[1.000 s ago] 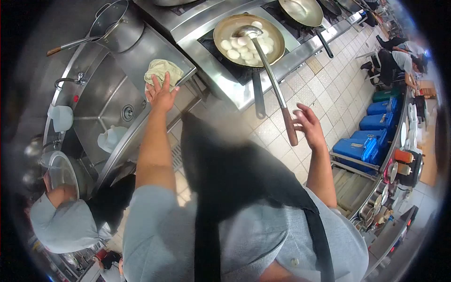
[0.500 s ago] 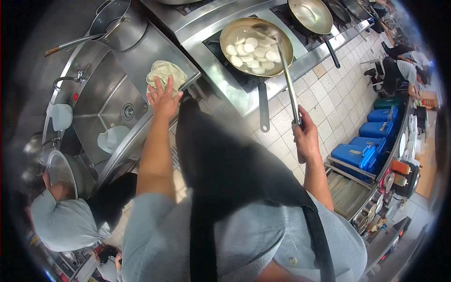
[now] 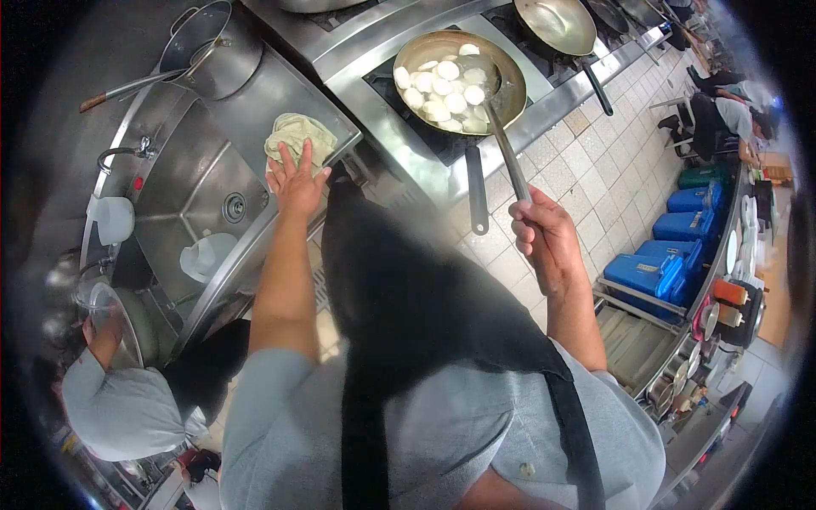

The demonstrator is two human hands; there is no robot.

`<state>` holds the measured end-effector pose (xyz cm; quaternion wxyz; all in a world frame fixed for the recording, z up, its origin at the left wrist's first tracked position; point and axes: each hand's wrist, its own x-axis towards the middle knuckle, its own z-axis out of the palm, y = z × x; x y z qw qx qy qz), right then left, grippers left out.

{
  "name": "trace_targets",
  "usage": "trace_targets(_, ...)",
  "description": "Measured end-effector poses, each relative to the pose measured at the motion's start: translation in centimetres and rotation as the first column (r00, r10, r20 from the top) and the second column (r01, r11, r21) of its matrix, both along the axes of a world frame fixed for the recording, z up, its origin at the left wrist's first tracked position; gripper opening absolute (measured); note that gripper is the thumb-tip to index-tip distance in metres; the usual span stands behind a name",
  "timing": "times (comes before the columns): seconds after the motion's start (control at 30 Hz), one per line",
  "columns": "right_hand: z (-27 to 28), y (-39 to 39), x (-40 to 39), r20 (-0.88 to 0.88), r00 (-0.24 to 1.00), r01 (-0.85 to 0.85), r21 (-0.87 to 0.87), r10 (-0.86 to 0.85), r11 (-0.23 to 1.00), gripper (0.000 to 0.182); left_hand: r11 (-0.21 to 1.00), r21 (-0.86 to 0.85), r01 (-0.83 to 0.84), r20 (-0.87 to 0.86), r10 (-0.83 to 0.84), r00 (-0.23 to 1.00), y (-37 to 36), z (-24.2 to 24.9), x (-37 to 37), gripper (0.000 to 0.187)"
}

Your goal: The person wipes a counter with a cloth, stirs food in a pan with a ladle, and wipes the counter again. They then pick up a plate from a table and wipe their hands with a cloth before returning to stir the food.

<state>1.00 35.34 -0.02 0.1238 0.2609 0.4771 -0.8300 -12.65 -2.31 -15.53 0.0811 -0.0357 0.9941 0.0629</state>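
My right hand (image 3: 548, 238) is closed around the long metal handle of a ladle (image 3: 508, 160). The ladle's bowl end dips into the right side of a frying pan (image 3: 517, 78) on the stove. Round, flat white pieces (image 3: 442, 87) sit in clear liquid in this pan. The pan's dark handle (image 3: 478, 191) points toward me, and neither hand touches it. On the steel counter, my left hand (image 3: 294, 180) lies with fingers spread on a crumpled pale cloth (image 3: 299, 136).
A steel sink (image 3: 191, 161) is at the left, with a large pot (image 3: 223, 59) behind it. Another pan (image 3: 557, 25) stands on the stove farther right. A co-worker (image 3: 127, 408) bends at the lower left. Blue bins (image 3: 650, 270) line the right side.
The ladle's bowl has moved from the pan's top to its right side, and the white pieces have shifted. My right hand has turned and moved slightly left. My left hand stays on the cloth.
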Motion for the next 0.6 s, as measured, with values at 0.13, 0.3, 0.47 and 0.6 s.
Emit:
trace_targets(0.13,0.0,0.2,0.3,-0.016,0.999,0.036,-0.196,-0.04,0.98,0.035,1.0,0.008,0.003,-0.012,-0.003,1.0,-0.2,-0.3,-0.1,0.075)
trace_targets(0.3,1.0,-0.1,1.2,-0.046,0.999,-0.015,-0.092,0.011,0.996,0.043,1.0,0.002,0.004,-0.013,-0.003,1.0,-0.1,-0.4,-0.2,0.075)
trace_targets(0.47,1.0,0.1,2.1,-0.092,0.994,-0.063,-0.001,0.063,0.998,0.056,1.0,0.007,0.0,-0.007,0.0,1.0,-0.1,-0.3,-0.2,0.075)
trace_targets(0.6,1.9,0.1,2.4,-0.088,0.992,-0.079,0.168,0.095,0.983,0.06,1.0,-0.001,0.007,-0.018,-0.007,1.0,-0.4,-0.7,-0.4,0.075)
